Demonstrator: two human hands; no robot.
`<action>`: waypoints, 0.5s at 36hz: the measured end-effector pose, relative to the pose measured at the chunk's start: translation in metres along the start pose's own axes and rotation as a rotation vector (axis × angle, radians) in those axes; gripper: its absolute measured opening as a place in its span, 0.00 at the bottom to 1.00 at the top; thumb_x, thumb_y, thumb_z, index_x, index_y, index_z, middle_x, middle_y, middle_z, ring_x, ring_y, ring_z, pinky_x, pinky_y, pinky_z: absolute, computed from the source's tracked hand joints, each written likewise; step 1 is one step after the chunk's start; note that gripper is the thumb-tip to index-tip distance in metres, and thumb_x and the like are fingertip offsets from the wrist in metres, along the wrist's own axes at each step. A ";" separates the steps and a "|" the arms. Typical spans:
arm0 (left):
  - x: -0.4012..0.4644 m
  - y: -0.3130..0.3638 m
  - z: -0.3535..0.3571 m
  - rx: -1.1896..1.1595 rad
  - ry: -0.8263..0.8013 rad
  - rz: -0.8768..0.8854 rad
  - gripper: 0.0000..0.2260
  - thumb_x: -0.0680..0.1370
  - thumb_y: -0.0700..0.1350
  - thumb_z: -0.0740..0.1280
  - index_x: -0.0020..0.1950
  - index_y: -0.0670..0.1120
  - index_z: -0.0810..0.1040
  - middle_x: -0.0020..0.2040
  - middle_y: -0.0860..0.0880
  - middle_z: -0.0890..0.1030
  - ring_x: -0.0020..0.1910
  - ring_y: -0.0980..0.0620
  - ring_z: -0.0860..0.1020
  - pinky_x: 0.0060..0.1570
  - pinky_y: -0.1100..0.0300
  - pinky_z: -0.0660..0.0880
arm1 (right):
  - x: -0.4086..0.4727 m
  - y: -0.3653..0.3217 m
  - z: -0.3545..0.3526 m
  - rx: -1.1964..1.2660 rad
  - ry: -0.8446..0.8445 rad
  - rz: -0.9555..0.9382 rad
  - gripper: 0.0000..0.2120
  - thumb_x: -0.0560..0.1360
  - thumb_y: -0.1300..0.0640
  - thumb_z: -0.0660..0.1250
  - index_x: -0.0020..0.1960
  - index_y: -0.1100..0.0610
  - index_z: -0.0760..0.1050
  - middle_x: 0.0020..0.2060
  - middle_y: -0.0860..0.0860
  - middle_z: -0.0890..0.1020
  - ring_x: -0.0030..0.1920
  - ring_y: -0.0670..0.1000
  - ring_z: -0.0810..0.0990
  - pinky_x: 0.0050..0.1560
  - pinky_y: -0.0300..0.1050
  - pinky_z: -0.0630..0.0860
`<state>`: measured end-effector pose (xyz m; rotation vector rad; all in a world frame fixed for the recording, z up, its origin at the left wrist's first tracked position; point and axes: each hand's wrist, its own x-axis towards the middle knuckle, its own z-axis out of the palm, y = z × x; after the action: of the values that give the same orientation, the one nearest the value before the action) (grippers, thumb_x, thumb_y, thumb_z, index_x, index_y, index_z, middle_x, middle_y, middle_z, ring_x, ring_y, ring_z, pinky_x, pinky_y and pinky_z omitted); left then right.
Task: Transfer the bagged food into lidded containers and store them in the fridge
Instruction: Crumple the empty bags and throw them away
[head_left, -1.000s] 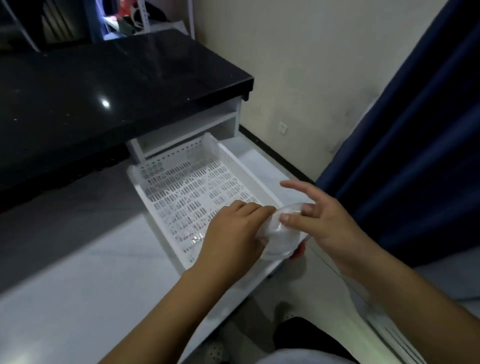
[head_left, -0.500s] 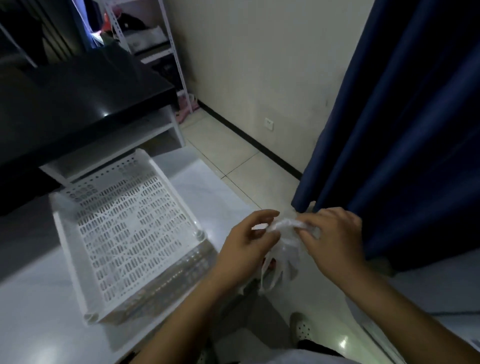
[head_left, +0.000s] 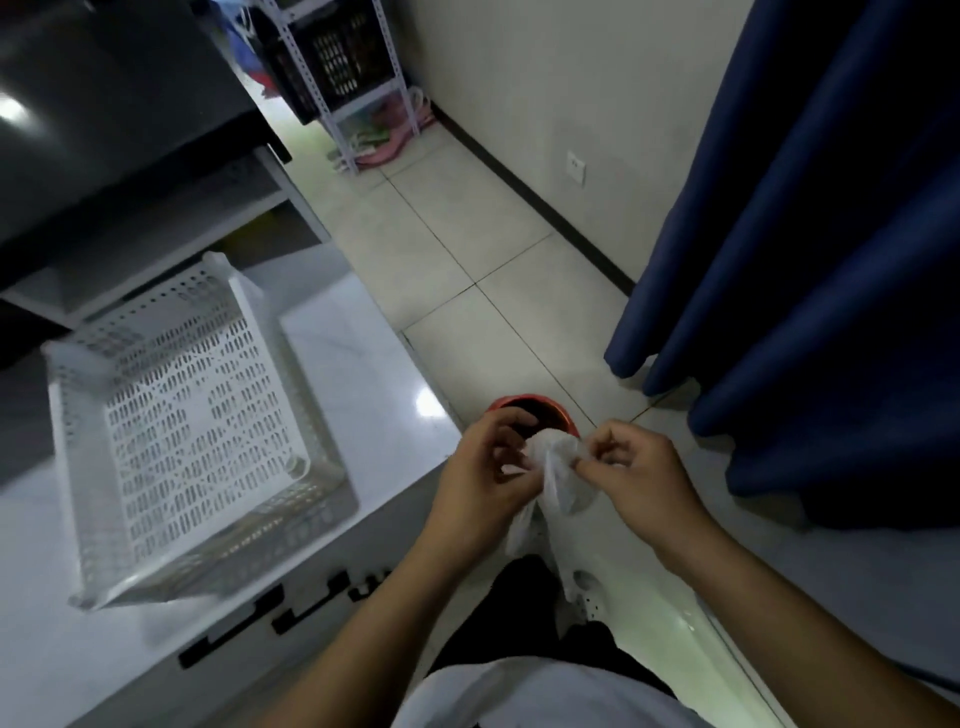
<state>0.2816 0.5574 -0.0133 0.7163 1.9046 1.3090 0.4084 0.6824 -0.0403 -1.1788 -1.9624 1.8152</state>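
A thin clear plastic bag hangs crumpled between my two hands, just past the white counter's edge and over the floor. My left hand pinches its left side with curled fingers. My right hand pinches its top right with thumb and forefinger. Directly beyond the bag, on the floor, stands a round red bin, partly hidden by my left hand and the bag. No food or lidded container is in sight.
A white perforated basket sits on the white counter to the left. Behind it is a black worktop. A dark blue curtain hangs at the right. A metal rack with a black crate stands on the tiled floor.
My view has swung right and down, away from the basket. Both hands carried the bag off the counter to over the floor, and the red bin has come into sight.
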 end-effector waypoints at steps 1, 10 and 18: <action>0.008 0.000 0.000 0.031 0.006 0.016 0.17 0.73 0.39 0.77 0.55 0.57 0.78 0.52 0.50 0.79 0.45 0.56 0.81 0.43 0.64 0.79 | 0.005 0.000 -0.001 0.044 -0.026 0.023 0.12 0.73 0.61 0.73 0.35 0.50 0.75 0.30 0.49 0.79 0.32 0.46 0.76 0.32 0.35 0.72; 0.096 -0.006 0.020 -0.024 -0.116 -0.004 0.15 0.74 0.46 0.76 0.59 0.55 0.82 0.55 0.52 0.81 0.51 0.51 0.81 0.52 0.54 0.81 | 0.063 -0.018 -0.029 0.121 -0.043 0.114 0.07 0.69 0.47 0.71 0.42 0.50 0.80 0.36 0.46 0.84 0.38 0.42 0.81 0.41 0.37 0.75; 0.157 -0.008 0.050 -0.030 -0.175 0.008 0.18 0.74 0.37 0.75 0.55 0.58 0.81 0.57 0.49 0.79 0.52 0.52 0.81 0.56 0.54 0.80 | 0.117 -0.012 -0.060 0.021 -0.047 0.080 0.11 0.68 0.59 0.79 0.46 0.56 0.79 0.45 0.54 0.85 0.51 0.53 0.84 0.53 0.50 0.78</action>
<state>0.2275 0.7020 -0.0700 0.7970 1.7409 1.2357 0.3654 0.8063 -0.0571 -1.2356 -1.9426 1.9142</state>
